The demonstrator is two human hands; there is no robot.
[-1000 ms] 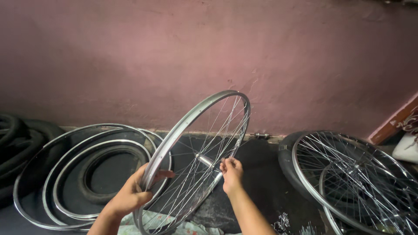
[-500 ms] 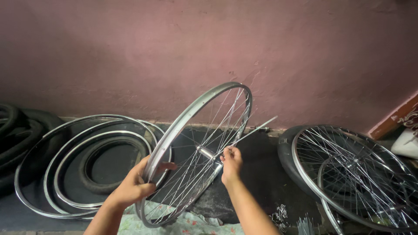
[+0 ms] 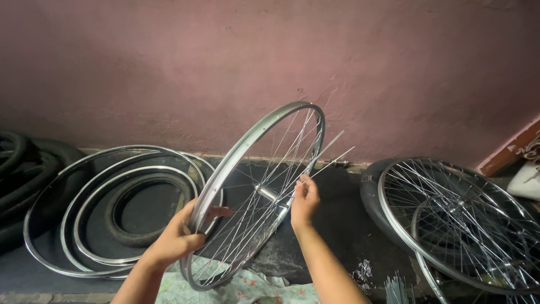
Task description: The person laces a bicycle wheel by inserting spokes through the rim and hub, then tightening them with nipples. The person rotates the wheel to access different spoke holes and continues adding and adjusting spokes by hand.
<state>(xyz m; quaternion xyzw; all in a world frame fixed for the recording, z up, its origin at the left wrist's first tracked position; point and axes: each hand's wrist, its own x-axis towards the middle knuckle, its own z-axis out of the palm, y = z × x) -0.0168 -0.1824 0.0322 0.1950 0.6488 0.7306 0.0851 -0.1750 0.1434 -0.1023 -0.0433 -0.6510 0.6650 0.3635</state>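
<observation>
Pink plaster wall (image 3: pixel 225 62), scuffed; dark floor (image 3: pixel 343 225) below, prob. concrete; dim light, reddish trim (image 3: pixel 509 149) at rt.

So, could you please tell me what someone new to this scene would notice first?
First, the silver spoked bicycle wheel held tilted at the centre, the left hand gripping its rim and the right hand pinching loose spokes that stick out past the rim. Next come the bare rims lying nested on the ground at left, and more spoked wheels stacked at right below the pink wall.
</observation>
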